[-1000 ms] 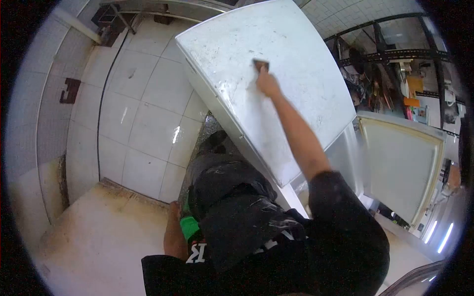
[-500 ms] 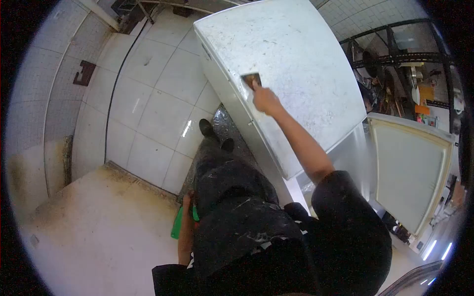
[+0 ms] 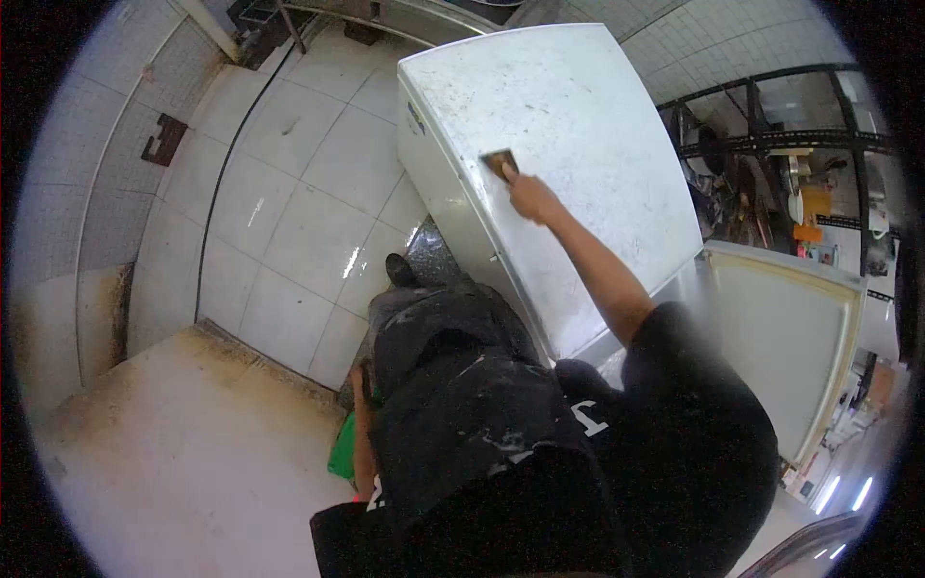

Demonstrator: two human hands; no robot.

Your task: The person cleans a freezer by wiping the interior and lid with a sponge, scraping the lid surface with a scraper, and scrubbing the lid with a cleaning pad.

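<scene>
My right hand (image 3: 533, 197) is closed round a scraper (image 3: 498, 161) with a wide, flat, brownish blade. The blade rests near the left edge of a white chest freezer's scuffed, smudged top (image 3: 578, 135); most of the handle is hidden in my fingers. My left hand (image 3: 359, 378) hangs low beside my dark, stained apron (image 3: 462, 405). Its fingers are mostly hidden by the apron, so I cannot make out what they do. A green object (image 3: 342, 449) shows beside my left forearm.
An opened white lid or door panel (image 3: 785, 337) stands at the right of the freezer. Behind it are black metal shelves (image 3: 771, 144) with mixed kitchen items. A black hose or cable (image 3: 220, 183) crosses the tiled floor (image 3: 318, 183). A pale stained surface (image 3: 212, 433) lies at lower left.
The view has shifted, so the freezer appears lower in the frame. My right hand still grips the scraper close to the same edge, with its blade slightly turned. The left hand stays low.
</scene>
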